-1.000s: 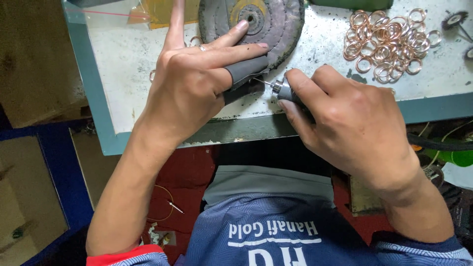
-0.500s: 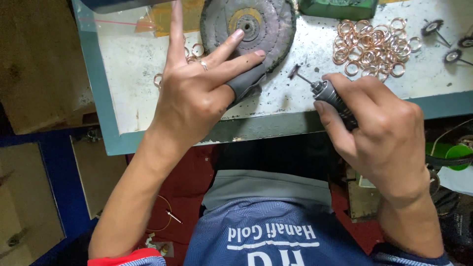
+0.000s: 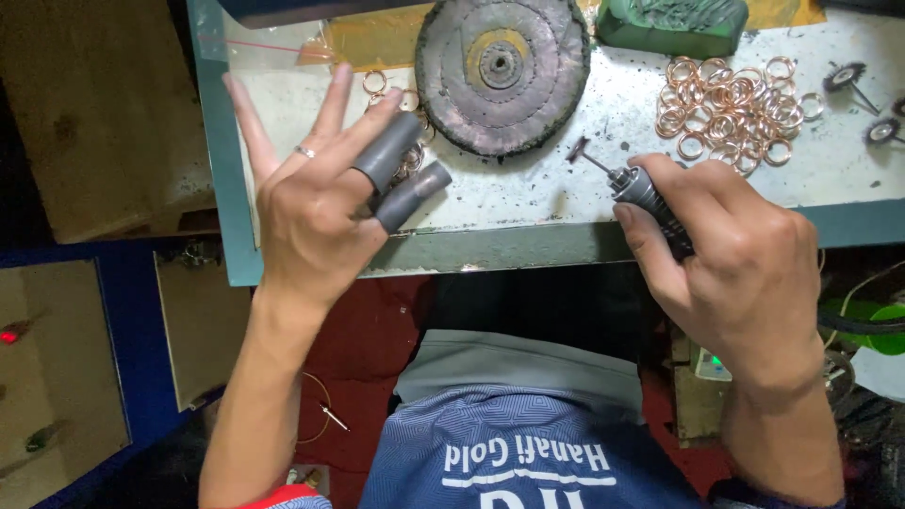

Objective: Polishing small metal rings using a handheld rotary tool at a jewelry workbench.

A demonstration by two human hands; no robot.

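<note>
Rotary handpiece [image 3: 650, 203] is being gripped in closed right hand [image 3: 731, 259], bit over bench [image 3: 528, 193] edge. Left hand [image 3: 316, 212] is being held spread, empty, grey finger guards [image 3: 401, 174] worn, near buffing wheel [image 3: 502, 71]; copper rings [image 3: 731, 108] lying apart.

The right hand [image 3: 735, 254] hides the tool [image 3: 641, 193] body; the green block [image 3: 671, 24] at twelve o'clock is edge-cut.

Head camera looks steeply down, close over workbench [image 3: 528, 203].
</note>
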